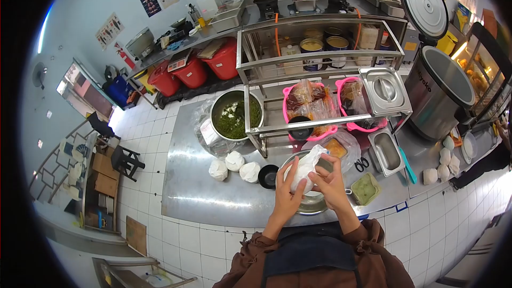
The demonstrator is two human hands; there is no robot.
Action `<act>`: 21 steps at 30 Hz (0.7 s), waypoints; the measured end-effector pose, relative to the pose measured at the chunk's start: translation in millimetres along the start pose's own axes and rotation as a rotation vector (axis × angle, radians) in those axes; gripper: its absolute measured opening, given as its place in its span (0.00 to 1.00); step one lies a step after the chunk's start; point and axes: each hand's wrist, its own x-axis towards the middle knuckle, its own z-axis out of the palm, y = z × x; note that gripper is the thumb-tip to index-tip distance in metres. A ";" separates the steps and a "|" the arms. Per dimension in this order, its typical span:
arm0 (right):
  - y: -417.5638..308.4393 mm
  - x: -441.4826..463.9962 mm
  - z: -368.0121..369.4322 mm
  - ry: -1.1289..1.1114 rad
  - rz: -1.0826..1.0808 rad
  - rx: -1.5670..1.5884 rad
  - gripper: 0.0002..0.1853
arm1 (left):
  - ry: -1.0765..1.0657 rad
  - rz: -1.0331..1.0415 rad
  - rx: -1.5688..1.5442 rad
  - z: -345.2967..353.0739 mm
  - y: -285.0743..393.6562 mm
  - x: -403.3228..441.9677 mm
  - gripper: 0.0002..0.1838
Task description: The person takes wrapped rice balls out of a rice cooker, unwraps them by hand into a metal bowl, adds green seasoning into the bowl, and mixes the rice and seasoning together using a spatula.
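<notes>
Currently — white bundle (306, 172) between both hands' fingers (293, 185) — above metal bowl (311, 204).

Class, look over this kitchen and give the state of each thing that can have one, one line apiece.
Tall silver cylindrical cooker: lid raised, open.
Black-handled scissors: lying flat, blades unclear.
Covered rectangular steel pan: closed.
Rectangular steel pan by scissors: uncovered.
Large round steel bowl: uncovered, holding chopped greens.
White wrapped bundle: held in left hand and right hand.
Pink plastic baskets: filled.
</notes>
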 end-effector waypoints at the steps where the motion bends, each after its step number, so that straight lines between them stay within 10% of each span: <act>1: 1.4 0.3 0.4 0.023 -0.029 0.008 0.31 | 0.023 0.037 0.052 0.3 -1.6 1.6 0.29; 8: 0.5 -3.4 4.6 0.077 -0.198 -0.186 0.37 | 0.029 0.313 0.320 1.3 -18.8 12.5 0.26; 14: -17.6 -3.6 14.4 0.261 -0.554 -0.973 0.35 | -0.037 0.415 0.456 -8.2 -26.4 23.4 0.25; 16: -10.8 5.6 1.2 0.116 -0.853 -1.338 0.28 | -0.031 0.444 0.510 -7.8 -24.4 27.4 0.24; 21: -3.2 16.0 -21.7 -0.095 -0.812 -1.286 0.25 | -0.037 0.461 0.489 0.2 -35.5 31.1 0.20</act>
